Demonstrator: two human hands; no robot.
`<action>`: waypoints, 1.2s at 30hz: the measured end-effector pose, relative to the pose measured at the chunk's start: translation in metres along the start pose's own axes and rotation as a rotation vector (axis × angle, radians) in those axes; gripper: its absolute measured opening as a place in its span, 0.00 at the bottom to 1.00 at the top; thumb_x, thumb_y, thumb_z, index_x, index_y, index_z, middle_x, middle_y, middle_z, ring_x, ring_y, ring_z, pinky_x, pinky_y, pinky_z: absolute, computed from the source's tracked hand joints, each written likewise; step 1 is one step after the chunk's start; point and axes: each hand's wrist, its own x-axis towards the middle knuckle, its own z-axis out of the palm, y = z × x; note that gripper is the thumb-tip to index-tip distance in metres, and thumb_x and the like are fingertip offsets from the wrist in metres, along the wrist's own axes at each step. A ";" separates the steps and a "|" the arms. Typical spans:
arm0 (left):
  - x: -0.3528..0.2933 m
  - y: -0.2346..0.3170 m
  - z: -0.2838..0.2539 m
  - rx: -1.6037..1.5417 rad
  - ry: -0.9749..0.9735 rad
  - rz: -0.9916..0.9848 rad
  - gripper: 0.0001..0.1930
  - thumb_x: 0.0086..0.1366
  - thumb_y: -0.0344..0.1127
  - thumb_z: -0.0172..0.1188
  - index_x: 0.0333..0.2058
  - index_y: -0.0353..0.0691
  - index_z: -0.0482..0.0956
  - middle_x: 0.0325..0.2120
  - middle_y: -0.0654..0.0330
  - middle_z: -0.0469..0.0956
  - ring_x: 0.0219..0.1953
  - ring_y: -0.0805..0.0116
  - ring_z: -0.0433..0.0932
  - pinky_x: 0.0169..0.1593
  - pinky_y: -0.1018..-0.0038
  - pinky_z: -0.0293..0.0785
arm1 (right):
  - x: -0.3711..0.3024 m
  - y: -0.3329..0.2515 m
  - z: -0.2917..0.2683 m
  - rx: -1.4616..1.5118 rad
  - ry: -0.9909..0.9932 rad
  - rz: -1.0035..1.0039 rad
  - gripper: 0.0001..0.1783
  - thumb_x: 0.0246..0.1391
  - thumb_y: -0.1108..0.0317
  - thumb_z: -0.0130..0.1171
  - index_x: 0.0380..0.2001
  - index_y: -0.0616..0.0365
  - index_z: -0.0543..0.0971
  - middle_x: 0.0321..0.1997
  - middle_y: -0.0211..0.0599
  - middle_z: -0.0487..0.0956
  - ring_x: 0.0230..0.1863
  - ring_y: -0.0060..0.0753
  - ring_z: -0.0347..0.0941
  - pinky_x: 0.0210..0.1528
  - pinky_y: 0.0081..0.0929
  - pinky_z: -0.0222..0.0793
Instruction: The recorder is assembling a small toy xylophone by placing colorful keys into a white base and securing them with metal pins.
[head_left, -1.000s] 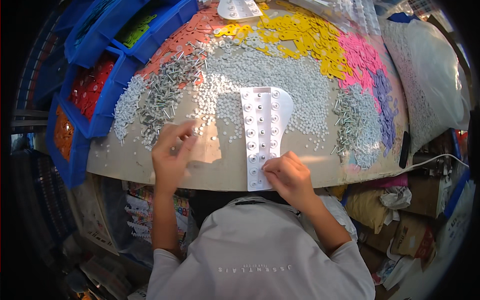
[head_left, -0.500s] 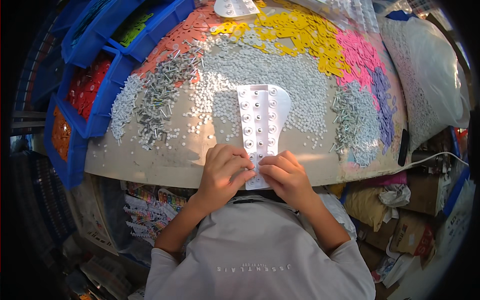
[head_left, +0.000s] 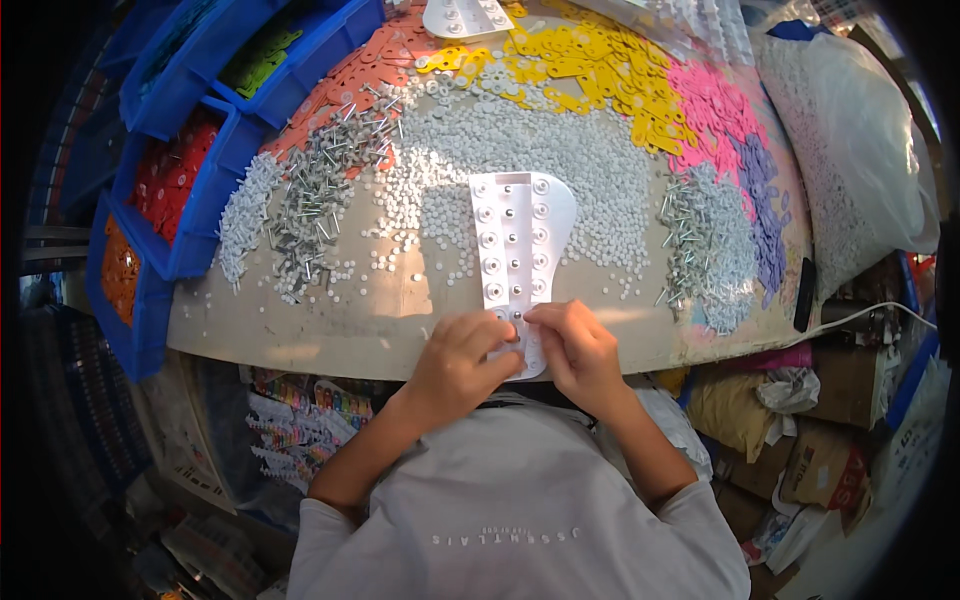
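- Spread across a pale round worktable (head_left: 300,320), heaps of small white discs (head_left: 520,150), metal nails (head_left: 320,190) and yellow (head_left: 590,65), pink (head_left: 715,105) and purple tabs (head_left: 765,205) are being kept within reach; blue bins (head_left: 200,130) are lining its left edge.
- A white perforated strip (head_left: 515,250) is lying at the near edge, many of its holes already filled.
- The strip's near end is being pinched by both the left hand (head_left: 460,360) and the right hand (head_left: 580,350), fingertips closed narrowly, apparently on a tiny piece that cannot be made out.
- Seemingly, a piece is being seated in a near hole; precise fingertip alignment is being called for next.
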 end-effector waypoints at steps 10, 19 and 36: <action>0.021 -0.016 -0.028 0.011 0.026 -0.067 0.22 0.62 0.46 0.66 0.51 0.41 0.81 0.50 0.60 0.76 0.55 0.57 0.73 0.55 0.62 0.67 | -0.003 -0.001 0.009 0.026 0.010 -0.029 0.12 0.53 0.84 0.59 0.42 0.64 0.79 0.40 0.42 0.81 0.39 0.43 0.77 0.40 0.34 0.74; 0.107 -0.101 -0.011 0.032 0.026 -0.105 0.13 0.70 0.42 0.56 0.41 0.38 0.80 0.39 0.56 0.80 0.46 0.55 0.74 0.53 0.60 0.65 | 0.065 0.004 -0.026 -0.244 0.234 -0.098 0.10 0.52 0.81 0.63 0.38 0.61 0.80 0.32 0.43 0.79 0.32 0.43 0.77 0.33 0.35 0.73; 0.192 -0.182 -0.001 0.294 0.082 -0.193 0.03 0.53 0.32 0.67 0.26 0.41 0.82 0.30 0.55 0.81 0.40 0.53 0.77 0.49 0.58 0.69 | 0.247 0.079 0.010 -0.455 -0.002 -0.059 0.07 0.52 0.69 0.65 0.31 0.61 0.81 0.34 0.46 0.82 0.39 0.51 0.77 0.43 0.44 0.72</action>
